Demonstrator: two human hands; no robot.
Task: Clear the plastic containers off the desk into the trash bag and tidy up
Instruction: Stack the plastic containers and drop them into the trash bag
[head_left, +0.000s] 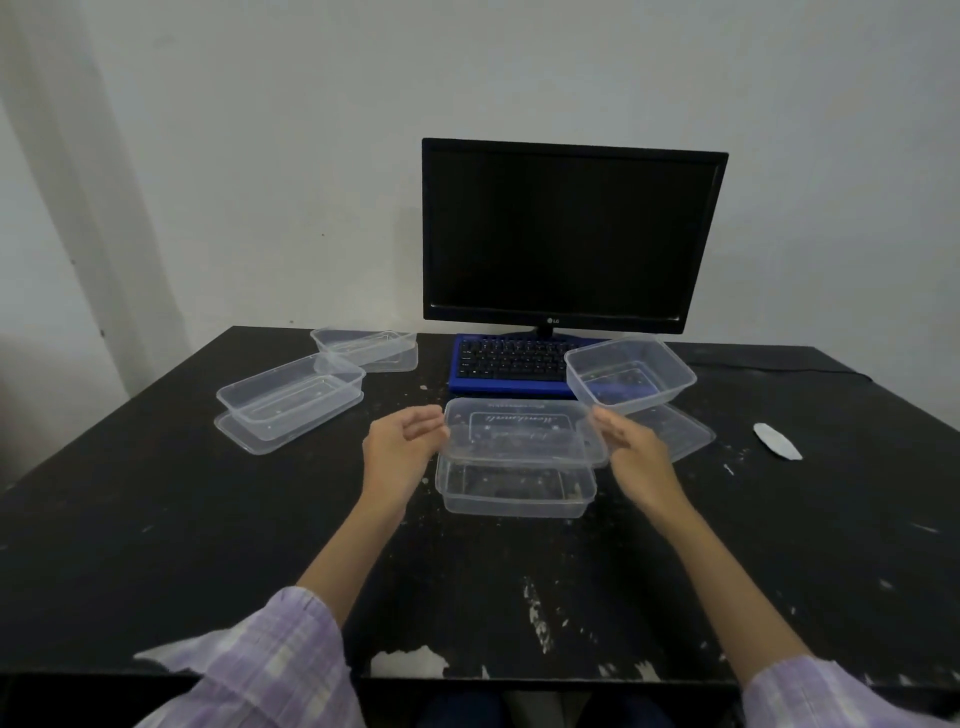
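A clear plastic container (514, 491) stands at the middle of the black desk (156, 519), with a clear lid (524, 434) lying askew over its top. My left hand (402, 444) is at the lid's left edge and my right hand (631, 449) at its right edge. Both have their fingers spread, and I cannot tell whether they touch the lid. At the left, another container (291, 397) sits on its lid (236, 434), with a third container (366, 348) behind it. A tilted container (631, 374) leans on the keyboard, above a flat lid (683, 431). No trash bag is in view.
A black monitor (571, 234) stands at the back against the wall, with a blue keyboard (506, 364) in front of it. A crumpled white scrap (777, 441) lies at the right. A cable (779, 366) runs along the back right. The desk surface is scuffed.
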